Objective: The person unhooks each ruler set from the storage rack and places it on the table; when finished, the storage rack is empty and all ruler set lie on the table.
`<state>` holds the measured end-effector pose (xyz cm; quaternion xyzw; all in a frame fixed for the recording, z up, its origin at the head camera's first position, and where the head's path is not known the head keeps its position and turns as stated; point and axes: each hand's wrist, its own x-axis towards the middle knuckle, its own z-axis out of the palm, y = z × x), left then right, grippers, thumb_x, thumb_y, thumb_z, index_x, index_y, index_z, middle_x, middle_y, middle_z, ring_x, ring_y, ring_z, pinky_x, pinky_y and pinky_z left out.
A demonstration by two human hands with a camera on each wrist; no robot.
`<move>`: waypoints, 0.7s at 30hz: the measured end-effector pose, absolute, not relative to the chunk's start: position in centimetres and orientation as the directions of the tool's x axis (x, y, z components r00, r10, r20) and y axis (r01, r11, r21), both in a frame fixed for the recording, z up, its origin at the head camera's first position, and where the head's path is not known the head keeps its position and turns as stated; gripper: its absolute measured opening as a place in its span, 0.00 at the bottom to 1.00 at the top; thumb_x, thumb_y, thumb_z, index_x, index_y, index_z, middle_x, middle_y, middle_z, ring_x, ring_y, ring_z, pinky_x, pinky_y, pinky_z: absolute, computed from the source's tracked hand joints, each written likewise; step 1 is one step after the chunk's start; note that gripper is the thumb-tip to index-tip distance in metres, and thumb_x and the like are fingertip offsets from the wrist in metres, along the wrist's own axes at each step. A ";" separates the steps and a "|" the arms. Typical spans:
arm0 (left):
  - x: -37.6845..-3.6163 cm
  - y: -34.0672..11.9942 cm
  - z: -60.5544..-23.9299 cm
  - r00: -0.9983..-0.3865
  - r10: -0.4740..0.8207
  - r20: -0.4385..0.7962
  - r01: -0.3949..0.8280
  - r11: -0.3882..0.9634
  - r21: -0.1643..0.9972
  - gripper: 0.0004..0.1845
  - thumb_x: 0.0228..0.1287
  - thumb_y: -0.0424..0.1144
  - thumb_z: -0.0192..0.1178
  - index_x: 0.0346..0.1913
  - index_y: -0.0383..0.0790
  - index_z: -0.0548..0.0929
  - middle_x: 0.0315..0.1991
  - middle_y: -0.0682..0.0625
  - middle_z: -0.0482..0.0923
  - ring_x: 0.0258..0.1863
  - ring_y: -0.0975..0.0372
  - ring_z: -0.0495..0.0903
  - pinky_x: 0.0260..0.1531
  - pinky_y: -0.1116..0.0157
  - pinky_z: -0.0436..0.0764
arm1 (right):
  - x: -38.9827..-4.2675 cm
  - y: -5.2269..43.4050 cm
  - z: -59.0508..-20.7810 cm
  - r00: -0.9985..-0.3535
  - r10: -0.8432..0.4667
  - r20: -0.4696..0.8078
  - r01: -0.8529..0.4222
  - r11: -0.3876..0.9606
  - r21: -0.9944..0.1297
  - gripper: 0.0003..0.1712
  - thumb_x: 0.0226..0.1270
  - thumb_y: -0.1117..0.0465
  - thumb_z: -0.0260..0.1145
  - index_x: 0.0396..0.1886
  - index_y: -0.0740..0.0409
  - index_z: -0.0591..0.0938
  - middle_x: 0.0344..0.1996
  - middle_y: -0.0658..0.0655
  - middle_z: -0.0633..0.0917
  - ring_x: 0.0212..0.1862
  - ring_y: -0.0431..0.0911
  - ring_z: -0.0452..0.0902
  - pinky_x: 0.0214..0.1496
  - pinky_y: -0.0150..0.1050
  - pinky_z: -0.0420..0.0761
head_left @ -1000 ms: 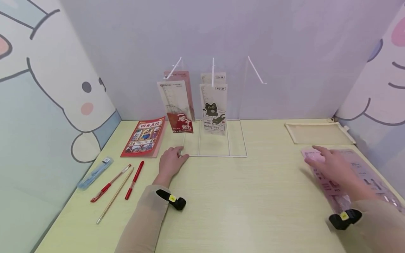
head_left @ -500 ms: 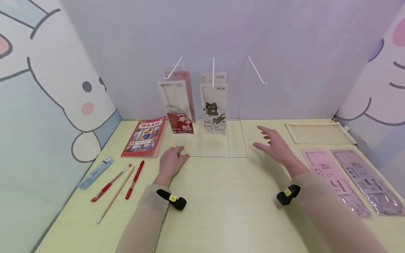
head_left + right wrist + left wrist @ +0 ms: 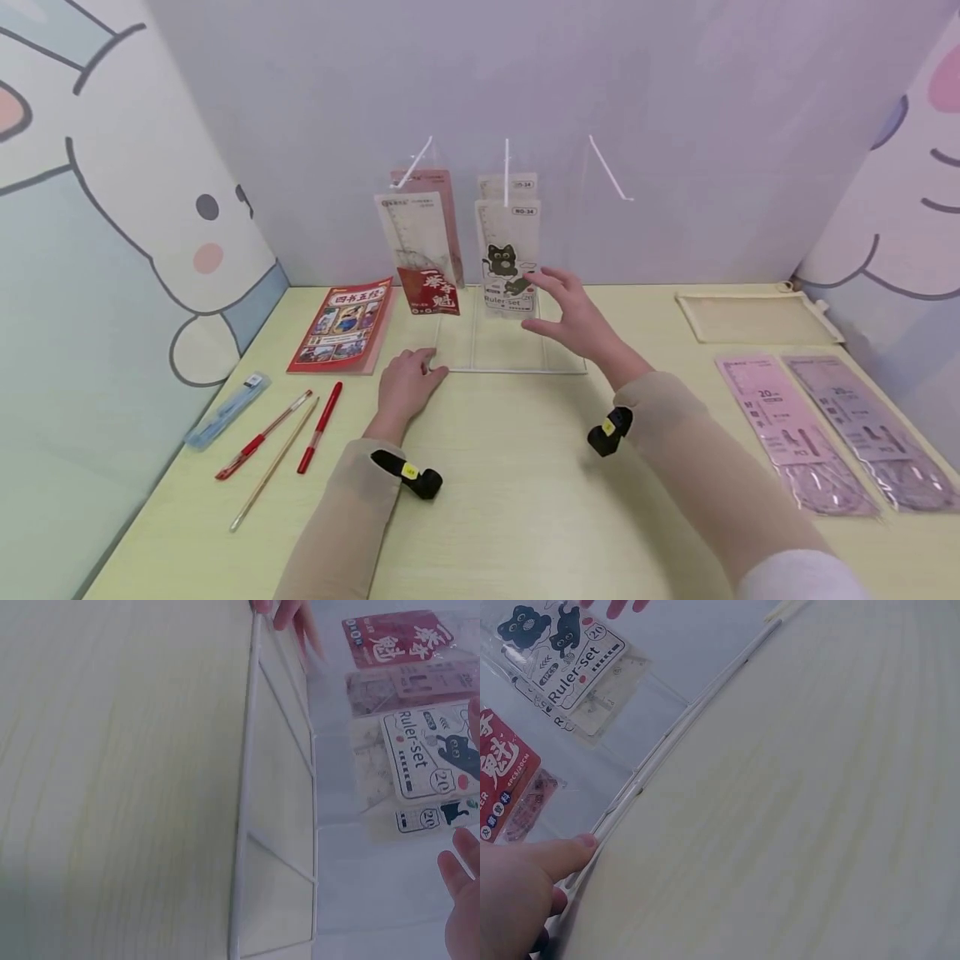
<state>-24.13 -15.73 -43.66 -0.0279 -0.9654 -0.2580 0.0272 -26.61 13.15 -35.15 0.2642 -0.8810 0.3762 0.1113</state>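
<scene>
A white wire display rack (image 3: 510,370) stands against the wall with three hooks. My left hand (image 3: 405,385) grips its front left corner; in the left wrist view the thumb (image 3: 570,855) lies along the front wire. On the middle hook hang two cat-print ruler sets (image 3: 507,258), one behind the other. My right hand (image 3: 581,321) is at the front set's lower right edge, thumb and fingers apart; whether they touch it I cannot tell. On the left hook hang a red and white ruler set (image 3: 418,254) and a pink one (image 3: 447,208) behind it.
At left lie a red book (image 3: 341,325), a blue case (image 3: 227,412), a pencil (image 3: 273,465) and two red pens (image 3: 318,429). A pink ruler set (image 3: 787,417), a purple one (image 3: 862,417) and a beige mesh pouch (image 3: 757,318) are at right.
My right hand has moved left from above the pink and purple ruler sets to the cat-print set on the middle hook. The left hand has stayed on the rack's corner.
</scene>
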 end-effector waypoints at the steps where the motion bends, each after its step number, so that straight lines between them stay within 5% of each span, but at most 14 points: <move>1: -24.1 -15.7 -43.7 -0.997 0.039 0.067 0.067 0.864 0.499 0.27 0.63 0.54 0.58 0.60 0.44 0.76 0.32 0.49 0.72 0.31 0.56 0.69 0.32 0.60 0.66 | -26.7 12.8 -35.0 -0.835 -0.379 0.398 -0.550 0.571 -0.610 0.41 0.56 0.55 0.72 0.69 0.49 0.65 0.68 0.62 0.56 0.67 0.58 0.54 0.61 0.58 0.61; 13: -24.3 -15.9 -44.2 -0.995 0.042 0.087 0.079 0.874 0.480 0.26 0.62 0.54 0.58 0.59 0.43 0.77 0.30 0.50 0.71 0.30 0.57 0.69 0.31 0.60 0.66 | -27.4 11.2 -33.7 -0.903 -0.226 0.364 -0.429 0.485 -0.762 0.39 0.60 0.57 0.69 0.69 0.48 0.64 0.61 0.58 0.68 0.57 0.52 0.67 0.59 0.49 0.67; 21: -24.2 -15.8 -44.0 -0.995 0.041 0.087 0.078 0.874 0.480 0.26 0.63 0.54 0.58 0.59 0.43 0.77 0.31 0.50 0.72 0.31 0.57 0.69 0.32 0.60 0.66 | -26.6 13.0 -32.5 -0.935 -0.094 0.343 -0.348 0.439 -0.828 0.36 0.59 0.57 0.69 0.67 0.45 0.67 0.52 0.60 0.66 0.48 0.53 0.73 0.42 0.46 0.79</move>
